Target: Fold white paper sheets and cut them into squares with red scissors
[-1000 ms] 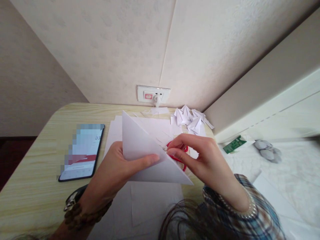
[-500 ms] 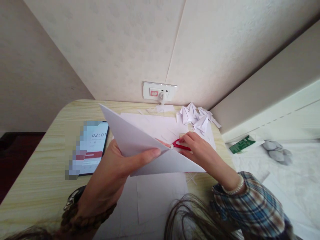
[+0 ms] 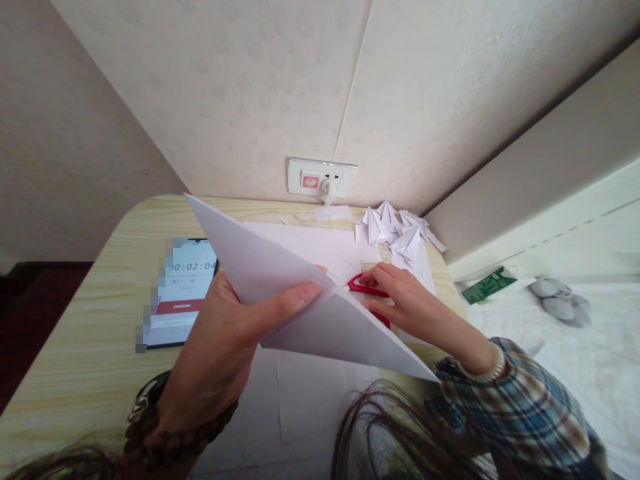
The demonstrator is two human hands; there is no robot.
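Observation:
A folded sheet of white paper (image 3: 320, 327), triangular in outline, is held up above the table by my left hand (image 3: 250, 320). The thumb lies on its near face and the fingers are mostly behind it. My right hand (image 3: 400, 293) is closed round the red handles of a pair of scissors (image 3: 367, 285) at the paper's right side. The scissor blades are hidden behind the paper, so I cannot tell whether they touch it.
Several folded white paper pieces (image 3: 390, 230) lie at the table's back right, with paper scraps (image 3: 333, 212) beside them. A phone (image 3: 187, 287) showing a timer lies left. A wall socket (image 3: 321, 179) holds a plug. White sheets (image 3: 300, 400) lie in front.
The paper has turned so its right corner points lower, and its crease opens out flatter. The scissors have shifted slightly right, and more of the red handles shows. The phone's timer has advanced.

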